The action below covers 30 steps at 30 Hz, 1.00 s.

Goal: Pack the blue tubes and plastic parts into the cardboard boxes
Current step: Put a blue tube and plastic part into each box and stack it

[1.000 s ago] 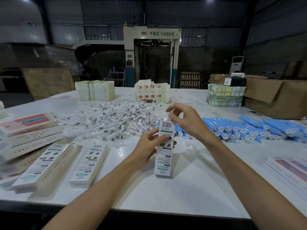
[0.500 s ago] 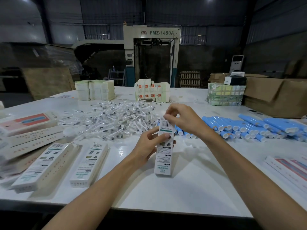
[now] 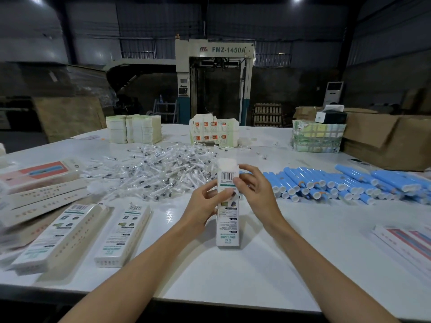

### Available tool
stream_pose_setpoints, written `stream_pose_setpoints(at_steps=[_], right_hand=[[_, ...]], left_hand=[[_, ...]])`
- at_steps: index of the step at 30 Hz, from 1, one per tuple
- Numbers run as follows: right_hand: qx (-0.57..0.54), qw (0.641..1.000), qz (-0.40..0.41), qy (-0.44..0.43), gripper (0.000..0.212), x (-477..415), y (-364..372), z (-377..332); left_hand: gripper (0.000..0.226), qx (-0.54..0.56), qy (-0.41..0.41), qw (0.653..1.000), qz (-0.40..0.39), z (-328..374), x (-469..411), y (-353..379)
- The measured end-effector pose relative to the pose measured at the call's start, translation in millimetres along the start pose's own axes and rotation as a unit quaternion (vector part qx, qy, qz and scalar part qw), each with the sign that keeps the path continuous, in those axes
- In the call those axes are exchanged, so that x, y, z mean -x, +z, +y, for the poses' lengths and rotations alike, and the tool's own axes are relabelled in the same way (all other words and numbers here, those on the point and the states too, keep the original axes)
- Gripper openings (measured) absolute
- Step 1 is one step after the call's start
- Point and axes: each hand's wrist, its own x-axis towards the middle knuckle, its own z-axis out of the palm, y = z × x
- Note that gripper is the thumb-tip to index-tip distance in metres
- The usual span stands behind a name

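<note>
A tall white cardboard box (image 3: 227, 226) stands upright on the white table (image 3: 233, 276), its top flap raised. My left hand (image 3: 205, 206) grips its left side at mid height. My right hand (image 3: 255, 192) holds its upper right edge near the barcode. A heap of blue tubes (image 3: 338, 185) with white caps lies to the right. Behind the box spreads a pile of clear-wrapped plastic parts (image 3: 158, 176). Two packed boxes (image 3: 93, 231) lie flat at the left.
Flat box blanks (image 3: 39, 185) are stacked at the far left, more (image 3: 410, 243) at the right edge. Stacks of folded cartons (image 3: 134, 128) and printed sheets (image 3: 317, 138) stand at the back. Big brown cartons (image 3: 391, 141) sit back right.
My right hand has come down from above the box top to its upper right side. The box's top flap now stands up. My left hand keeps its grip.
</note>
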Motion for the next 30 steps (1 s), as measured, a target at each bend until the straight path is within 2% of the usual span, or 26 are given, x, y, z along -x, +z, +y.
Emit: stream_pose_setpoints(at_steps=[4, 7, 13, 20, 25, 30], right_hand=[[-0.019, 1.0, 0.011, 0.003, 0.032, 1, -1, 1], [-0.034, 0.999, 0.02, 0.007, 0.031, 2, -5, 0], [-0.049, 0.999, -0.006, 0.007, 0.024, 3, -4, 2], [0.022, 0.998, -0.052, 0.005, 0.014, -1, -15, 4], [-0.086, 0.994, 0.026, 0.058, 0.02, -6, -21, 5], [-0.068, 0.994, -0.018, 0.081, 0.015, -12, -28, 14]], left_hand=[[0.066, -0.026, 0.043, 0.999, 0.007, -1, 0, 2], [0.071, -0.055, 0.091, 0.994, -0.005, 1, 1, 4], [0.062, -0.077, 0.09, 0.993, -0.011, 3, 1, 2], [0.05, -0.075, 0.056, 0.996, -0.009, 4, 2, 2], [0.051, -0.077, 0.038, 0.996, -0.036, 6, 5, 3], [0.05, -0.079, 0.024, 0.995, -0.06, 6, 7, 3]])
